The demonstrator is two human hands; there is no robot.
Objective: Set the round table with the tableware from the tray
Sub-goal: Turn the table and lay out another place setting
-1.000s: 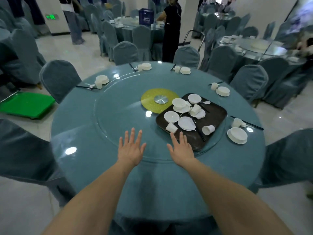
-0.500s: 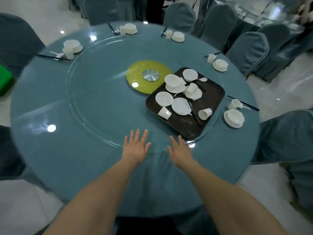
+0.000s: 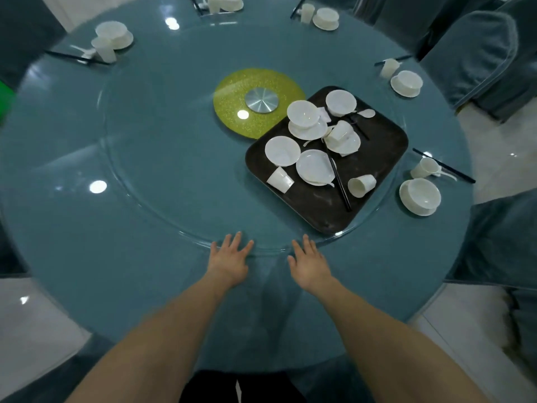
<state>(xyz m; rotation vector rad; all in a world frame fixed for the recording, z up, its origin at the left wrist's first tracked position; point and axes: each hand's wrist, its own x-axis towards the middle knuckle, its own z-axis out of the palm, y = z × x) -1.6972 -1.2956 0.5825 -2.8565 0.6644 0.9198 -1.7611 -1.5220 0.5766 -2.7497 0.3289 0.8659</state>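
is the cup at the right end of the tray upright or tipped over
Tipped over. The cup lies on its side on the dark tray, its open mouth facing the lower left, beside the black chopsticks.

Round table (image 3: 87, 257), teal-blue cloth under clear glass; central disc (image 3: 232, 112), speckled yellow-green, with a brushed silver hub (image 3: 261, 99); tray (image 3: 374, 158), dark brown; bowls, plates and cups on the tray (image 3: 313, 167), plain white; chopsticks (image 3: 339, 183), black; chair covers (image 3: 476, 62), muted blue-grey with paler piping; floor (image 3: 35, 330), pale off-white; an object at the left edge (image 3: 5, 103), bright green.
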